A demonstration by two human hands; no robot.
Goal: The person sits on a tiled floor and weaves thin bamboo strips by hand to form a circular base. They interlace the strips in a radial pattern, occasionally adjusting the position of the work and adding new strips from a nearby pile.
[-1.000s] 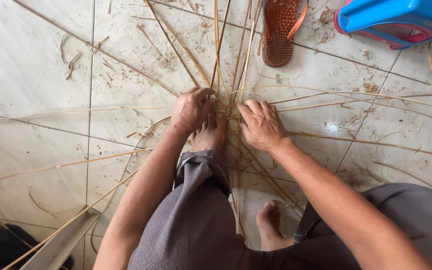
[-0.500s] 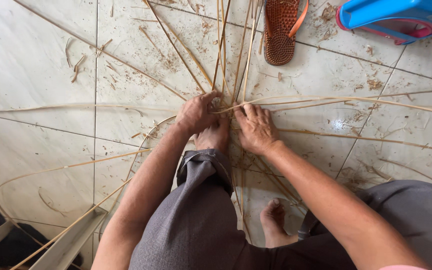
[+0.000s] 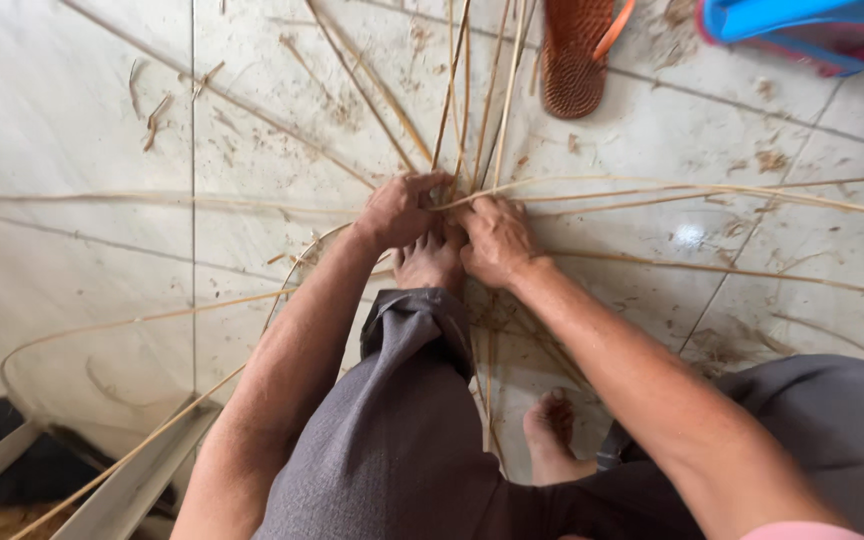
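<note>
Person seated low over a pale tiled floor (image 3: 72,120), working at a crossing of thin bamboo strips (image 3: 492,110) that fan out from one centre point.

Left hand (image 3: 397,212): grip closed around a strip at the centre, fingers curled, thumb side toward the far edge. Right hand (image 3: 497,240): palm down just right of the left hand, fingers pressed together onto the crossing; cannot tell whether a strip is pinched under them.

A bare foot (image 3: 430,262) lies between the two hands, toes on the crossing point. Second bare foot (image 3: 552,440) nearer, on the floor under the right forearm. Grey trousers (image 3: 392,440) cover both legs.

Strips run far, left, and right from the centre; one long strip curves round to the near left.

Far of the work: brown sandal (image 3: 574,50), sole up. Far right corner: blue plastic object (image 3: 802,25), partly cut off. Shavings scattered over the tiles.
</note>
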